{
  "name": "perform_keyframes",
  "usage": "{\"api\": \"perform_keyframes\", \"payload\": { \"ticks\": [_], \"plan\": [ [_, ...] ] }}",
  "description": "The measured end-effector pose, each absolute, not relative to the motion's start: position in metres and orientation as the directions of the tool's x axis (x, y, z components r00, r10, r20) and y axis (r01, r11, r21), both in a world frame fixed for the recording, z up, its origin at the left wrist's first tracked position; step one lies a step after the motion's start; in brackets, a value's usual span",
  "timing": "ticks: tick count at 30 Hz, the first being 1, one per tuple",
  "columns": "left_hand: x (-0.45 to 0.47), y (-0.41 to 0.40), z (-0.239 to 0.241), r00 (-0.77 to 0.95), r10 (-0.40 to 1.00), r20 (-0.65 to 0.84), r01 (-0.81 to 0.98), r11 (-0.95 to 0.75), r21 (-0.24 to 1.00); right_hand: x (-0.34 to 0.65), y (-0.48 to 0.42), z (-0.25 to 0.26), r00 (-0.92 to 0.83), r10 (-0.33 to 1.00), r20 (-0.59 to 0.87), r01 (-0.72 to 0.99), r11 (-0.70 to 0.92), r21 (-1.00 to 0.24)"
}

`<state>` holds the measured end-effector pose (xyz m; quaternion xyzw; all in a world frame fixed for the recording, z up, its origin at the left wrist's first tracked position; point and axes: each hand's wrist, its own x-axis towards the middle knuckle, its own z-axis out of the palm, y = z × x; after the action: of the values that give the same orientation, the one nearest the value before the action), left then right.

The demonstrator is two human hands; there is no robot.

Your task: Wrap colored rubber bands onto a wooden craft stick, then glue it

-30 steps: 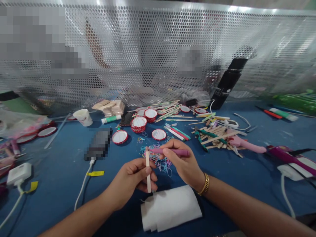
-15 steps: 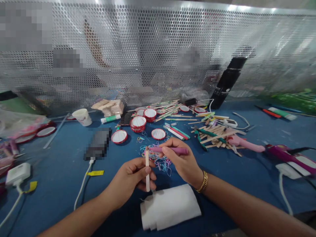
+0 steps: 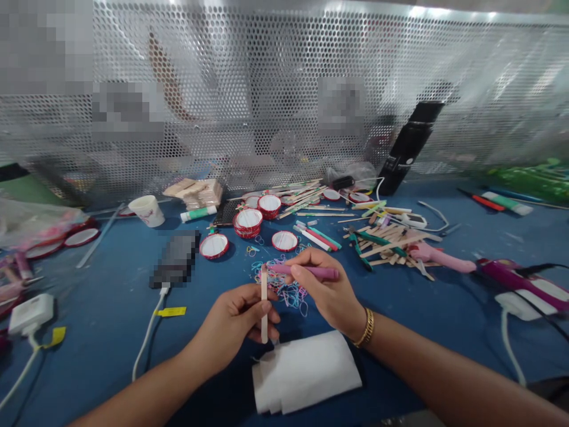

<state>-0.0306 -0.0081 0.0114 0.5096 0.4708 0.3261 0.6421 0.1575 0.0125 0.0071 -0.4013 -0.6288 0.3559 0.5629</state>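
Observation:
Between the thumb and fingers of my left hand (image 3: 242, 317) a wooden craft stick (image 3: 264, 320) stands upright. My right hand (image 3: 320, 284) is closed around a purple marker (image 3: 317, 272), its tip at the stick's top end, where a small dark mark shows. Whether the tip touches the wood I cannot tell. Behind both hands lies a loose heap of coloured rubber bands (image 3: 296, 293). A folded white cloth or paper (image 3: 309, 373) rests on the blue table just in front of me.
Red-rimmed round lids (image 3: 214, 245) sit beyond the hands, near several markers (image 3: 317, 238). To the right are a pile of craft sticks (image 3: 395, 246) and a pink glue gun (image 3: 440, 258). A phone on a cable (image 3: 175, 258) and a paper cup (image 3: 147, 211) stand left. Perforated metal panel (image 3: 284, 89) behind.
Almost nothing differs. The view shifts very slightly; both hands keep the stick and the marker in the same position.

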Motion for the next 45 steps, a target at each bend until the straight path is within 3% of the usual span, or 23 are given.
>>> {"api": "perform_keyframes", "payload": {
  "ticks": [45],
  "plan": [
    [-0.0307,-0.0072,0.0092,0.287,0.924,-0.252,0.134,0.221,0.966,0.1564,0.0122,0.0053,-0.059,0.882,0.467,0.189,0.469,-0.863]
  ]
}}
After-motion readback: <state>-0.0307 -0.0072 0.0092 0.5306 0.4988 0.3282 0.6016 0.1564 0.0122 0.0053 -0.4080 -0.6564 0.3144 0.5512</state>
